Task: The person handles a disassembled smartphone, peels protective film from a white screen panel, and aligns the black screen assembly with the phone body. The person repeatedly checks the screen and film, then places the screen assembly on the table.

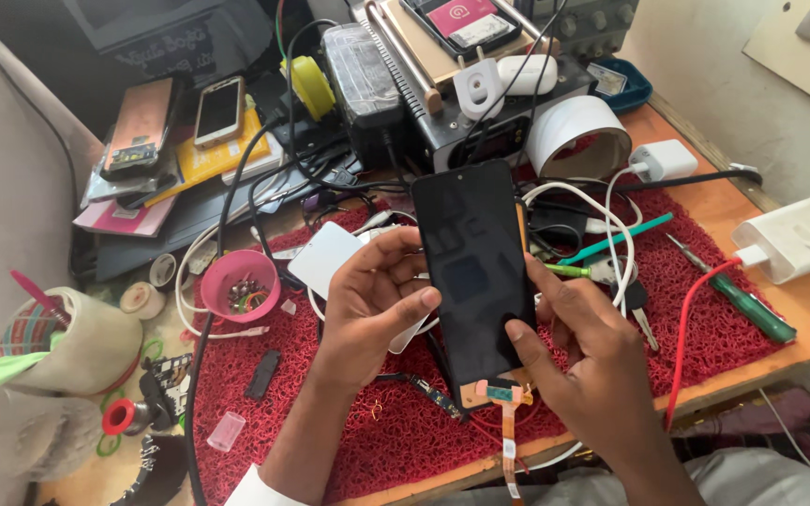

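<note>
A black phone screen panel (472,272) is held upright above the red mat (705,319) on the desk (803,314). It is clasped at its left edge by the left hand (367,309) and pinched at its lower right by the right hand (588,361). A pink bowl (239,284) sits to the left.

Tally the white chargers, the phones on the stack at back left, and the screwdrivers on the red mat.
White chargers: 3
Phones on the back-left stack: 2
Screwdrivers on the red mat: 2
Total: 7
</note>
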